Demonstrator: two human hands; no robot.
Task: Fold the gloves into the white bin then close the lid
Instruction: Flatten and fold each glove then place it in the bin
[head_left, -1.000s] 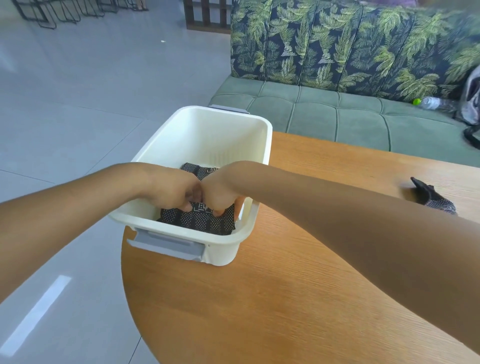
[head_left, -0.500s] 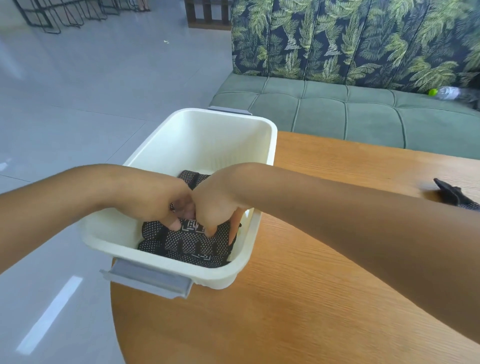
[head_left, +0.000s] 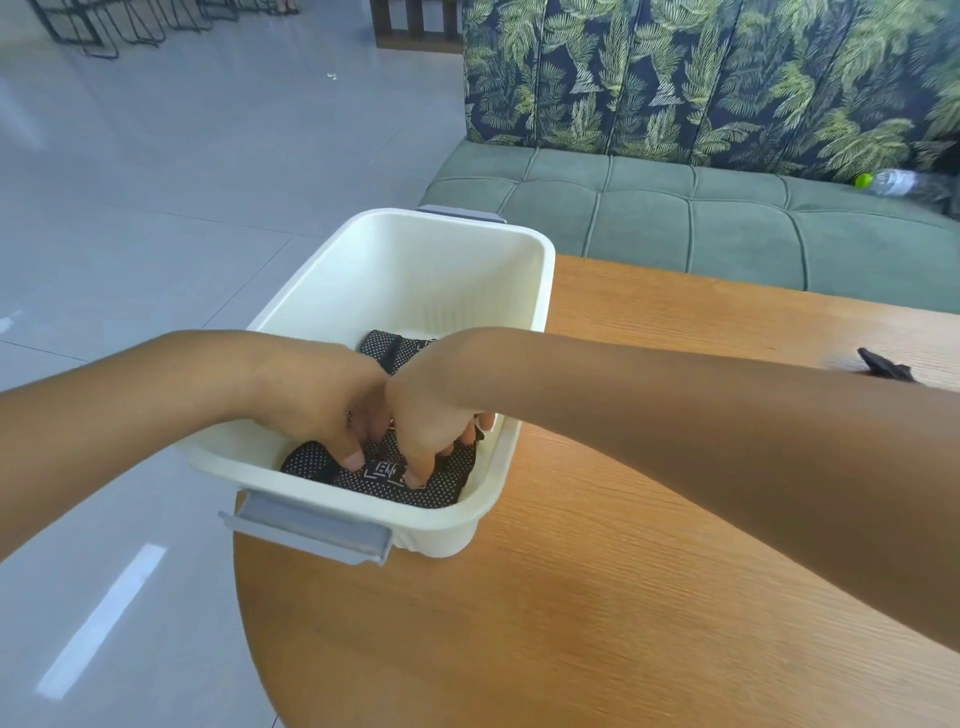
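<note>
White bin (head_left: 457, 270): open-topped, no lid on it, standing at the left edge of the round wooden table (head_left: 597, 597), its left side hanging out past that edge over the floor; grey handles on the near end (head_left: 311, 530) and the far end (head_left: 462, 213). Gloves (head_left: 415, 483): black fabric with white dots and a white printed mark, lying folded on the bottom of the bin toward its near end, a further part showing behind the wrists. Left hand (head_left: 332, 410): inside the bin, fingers curled down, tips pressing into the fabric; grip appears to be a pinch on the gloves. Right hand (head_left: 431, 421): inside the bin, touching the left hand, fingers curled down onto the same fabric, pinching it beside the printed mark. Second dark item (head_left: 883, 366): small black piece, probably another glove, lying near the right edge of the table, well apart from the bin. Sofa (head_left: 727, 228): green seat with leaf-patterned back, behind the table; a plastic bottle (head_left: 888, 182) with a green cap lies on its seat. Floor (head_left: 156, 208): pale grey tiles.
</note>
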